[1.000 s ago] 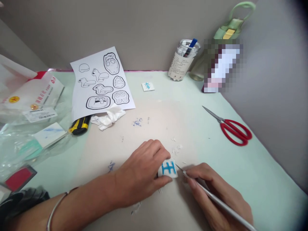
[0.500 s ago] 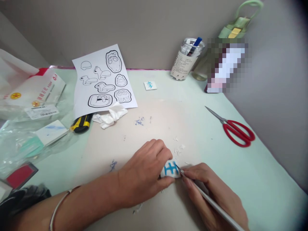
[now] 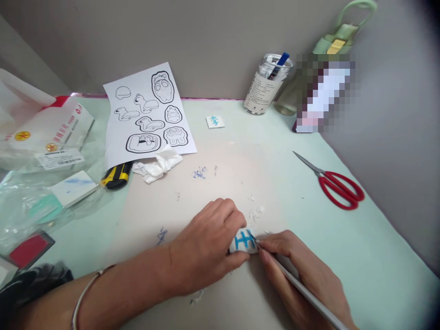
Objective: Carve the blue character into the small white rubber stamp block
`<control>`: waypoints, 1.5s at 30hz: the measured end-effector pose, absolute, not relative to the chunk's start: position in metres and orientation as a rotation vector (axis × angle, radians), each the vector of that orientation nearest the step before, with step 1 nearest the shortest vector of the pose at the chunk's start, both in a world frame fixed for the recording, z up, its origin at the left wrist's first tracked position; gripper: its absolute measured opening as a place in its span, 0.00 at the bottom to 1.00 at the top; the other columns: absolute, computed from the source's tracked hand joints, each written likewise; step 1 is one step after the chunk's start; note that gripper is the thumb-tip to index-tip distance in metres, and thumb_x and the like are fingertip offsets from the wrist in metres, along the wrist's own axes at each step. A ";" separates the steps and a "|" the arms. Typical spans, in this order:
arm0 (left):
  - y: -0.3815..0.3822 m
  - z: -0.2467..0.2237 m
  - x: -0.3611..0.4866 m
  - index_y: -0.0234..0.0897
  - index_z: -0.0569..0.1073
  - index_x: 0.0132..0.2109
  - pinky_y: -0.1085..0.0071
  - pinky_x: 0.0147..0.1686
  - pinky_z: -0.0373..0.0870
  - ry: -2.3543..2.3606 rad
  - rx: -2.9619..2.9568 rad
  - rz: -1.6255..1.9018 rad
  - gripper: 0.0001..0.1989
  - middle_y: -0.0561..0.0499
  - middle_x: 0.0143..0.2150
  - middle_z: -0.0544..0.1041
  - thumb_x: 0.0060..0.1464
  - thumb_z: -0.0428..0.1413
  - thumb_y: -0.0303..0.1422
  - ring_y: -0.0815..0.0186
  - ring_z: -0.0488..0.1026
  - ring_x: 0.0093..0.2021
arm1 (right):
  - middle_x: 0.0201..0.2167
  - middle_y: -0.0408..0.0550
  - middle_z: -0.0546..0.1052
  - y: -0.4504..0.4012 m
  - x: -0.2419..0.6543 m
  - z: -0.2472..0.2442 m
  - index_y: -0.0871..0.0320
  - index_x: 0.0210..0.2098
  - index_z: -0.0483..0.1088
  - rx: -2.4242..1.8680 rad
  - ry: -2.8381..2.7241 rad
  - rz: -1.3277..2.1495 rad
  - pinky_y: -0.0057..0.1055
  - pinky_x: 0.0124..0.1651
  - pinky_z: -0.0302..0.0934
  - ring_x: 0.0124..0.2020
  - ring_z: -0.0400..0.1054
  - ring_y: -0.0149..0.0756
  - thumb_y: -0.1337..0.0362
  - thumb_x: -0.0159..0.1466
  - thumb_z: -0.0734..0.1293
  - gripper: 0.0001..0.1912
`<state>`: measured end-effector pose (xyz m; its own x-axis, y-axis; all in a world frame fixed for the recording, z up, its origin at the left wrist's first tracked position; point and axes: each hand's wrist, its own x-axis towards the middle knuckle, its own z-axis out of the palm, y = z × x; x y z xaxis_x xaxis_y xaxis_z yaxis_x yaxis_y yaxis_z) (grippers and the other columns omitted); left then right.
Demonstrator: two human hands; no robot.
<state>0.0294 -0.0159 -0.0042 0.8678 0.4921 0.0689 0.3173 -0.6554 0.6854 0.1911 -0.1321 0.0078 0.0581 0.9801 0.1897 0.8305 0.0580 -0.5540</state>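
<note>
Both hands' grip closed: left hand (image 3: pixel 206 247) half-hiding white block (image 3: pixel 243 241), right hand (image 3: pixel 302 275) w/ carving tool (image 3: pixel 302 288), end cut off.

1. Matt white rubber-like block (image 3: pixel 243 241), blue-inked on top.
2. Slim, smooth metal carving tool (image 3: pixel 302 288).
3. Glossy red plastic-handled scissors (image 3: pixel 335 185), metal blades.
4. Matt printed paper sheet (image 3: pixel 147 114).
5. Crumpled tissue (image 3: pixel 157 167).

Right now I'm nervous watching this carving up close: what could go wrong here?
The carving tool has its tip at the edge of the small white block, right beside the left hand whose grip pins it; a slip might nick those fingers. The block is small and held on one side only, so it may twist. White shavings lie nearby and could get under it.
</note>
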 end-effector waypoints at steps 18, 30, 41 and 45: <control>-0.017 -0.005 0.029 0.36 0.66 0.43 0.63 0.44 0.64 0.578 2.343 0.333 0.12 0.47 0.42 0.68 0.53 0.59 0.29 0.58 0.63 0.44 | 0.30 0.42 0.74 -0.127 0.190 0.017 0.53 0.36 0.65 -1.790 -1.792 0.488 0.26 0.32 0.67 0.28 0.71 0.32 0.69 0.67 0.61 0.05; -0.016 -0.005 0.030 0.35 0.66 0.43 0.63 0.44 0.64 0.577 2.337 0.344 0.12 0.47 0.42 0.68 0.52 0.59 0.28 0.59 0.63 0.44 | 0.29 0.42 0.73 -0.129 0.192 0.019 0.53 0.34 0.64 -1.767 -1.759 0.552 0.25 0.31 0.66 0.28 0.70 0.31 0.69 0.67 0.60 0.06; -0.016 -0.004 0.030 0.35 0.66 0.44 0.63 0.44 0.64 0.582 2.325 0.324 0.12 0.47 0.43 0.68 0.53 0.59 0.29 0.58 0.63 0.44 | 0.28 0.43 0.73 -0.127 0.193 0.026 0.53 0.32 0.65 -1.818 -1.697 0.650 0.26 0.29 0.66 0.26 0.69 0.32 0.65 0.67 0.59 0.07; -0.016 -0.004 0.030 0.36 0.66 0.44 0.63 0.45 0.64 0.590 2.324 0.326 0.12 0.47 0.43 0.68 0.53 0.59 0.30 0.59 0.64 0.45 | 0.28 0.42 0.74 -0.128 0.194 0.022 0.53 0.32 0.66 -1.859 -1.594 0.727 0.26 0.30 0.66 0.28 0.70 0.33 0.63 0.67 0.60 0.08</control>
